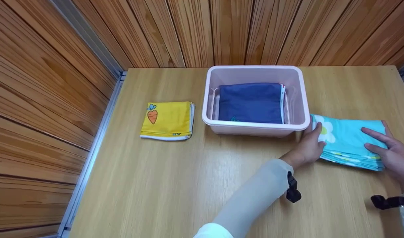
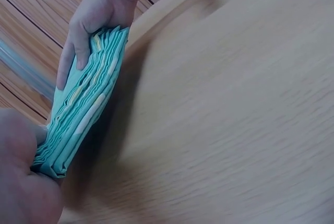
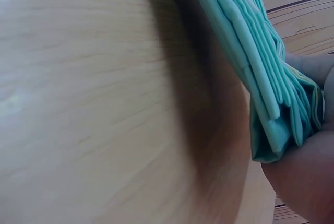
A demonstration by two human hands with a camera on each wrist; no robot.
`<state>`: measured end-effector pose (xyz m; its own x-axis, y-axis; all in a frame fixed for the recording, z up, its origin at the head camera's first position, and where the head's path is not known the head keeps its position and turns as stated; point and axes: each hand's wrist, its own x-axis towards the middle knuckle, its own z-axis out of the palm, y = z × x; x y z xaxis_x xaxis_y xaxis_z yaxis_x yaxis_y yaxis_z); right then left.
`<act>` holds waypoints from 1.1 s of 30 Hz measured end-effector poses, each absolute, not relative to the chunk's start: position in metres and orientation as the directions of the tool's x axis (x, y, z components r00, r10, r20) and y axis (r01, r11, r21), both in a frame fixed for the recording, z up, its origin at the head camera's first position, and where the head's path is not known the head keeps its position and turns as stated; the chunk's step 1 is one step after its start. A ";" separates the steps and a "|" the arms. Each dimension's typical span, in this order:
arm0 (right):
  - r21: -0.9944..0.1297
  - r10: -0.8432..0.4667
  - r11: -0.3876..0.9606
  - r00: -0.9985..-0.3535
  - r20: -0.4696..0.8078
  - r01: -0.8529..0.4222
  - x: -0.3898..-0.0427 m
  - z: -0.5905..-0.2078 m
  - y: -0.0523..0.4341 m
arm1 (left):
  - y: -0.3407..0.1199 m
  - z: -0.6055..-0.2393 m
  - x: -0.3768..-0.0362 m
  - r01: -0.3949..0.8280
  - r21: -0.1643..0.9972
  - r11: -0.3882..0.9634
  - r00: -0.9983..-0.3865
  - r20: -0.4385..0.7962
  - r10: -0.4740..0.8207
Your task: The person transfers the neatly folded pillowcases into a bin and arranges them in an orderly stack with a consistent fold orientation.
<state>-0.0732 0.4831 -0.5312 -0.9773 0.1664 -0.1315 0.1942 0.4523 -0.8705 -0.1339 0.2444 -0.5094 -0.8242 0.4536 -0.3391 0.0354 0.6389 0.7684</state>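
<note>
Fingers of both the left hand (image 1: 308, 145) and right hand (image 1: 388, 152) grip the folded turquoise cloth (image 1: 348, 140) beside the pink bin (image 1: 254, 127).

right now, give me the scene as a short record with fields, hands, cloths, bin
left hand: left hand grips the left end of the folded turquoise cloth
right hand: right hand holds the cloth's right end, fingers on top
turquoise cloth: folded in many layers, white flower print, right of the bin, on or just above the table, cannot tell which
bin: pink plastic bin at table centre, holds a folded navy cloth
yellow cloth: folded yellow cloth, carrot print, left of the bin, untouched
surface: wooden table
</note>
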 end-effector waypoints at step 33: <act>-0.772 0.178 0.602 -0.976 -0.122 0.206 -0.081 -0.490 0.501 | 0.249 -0.469 -0.138 0.135 0.747 0.650 -0.806 -0.298 0.511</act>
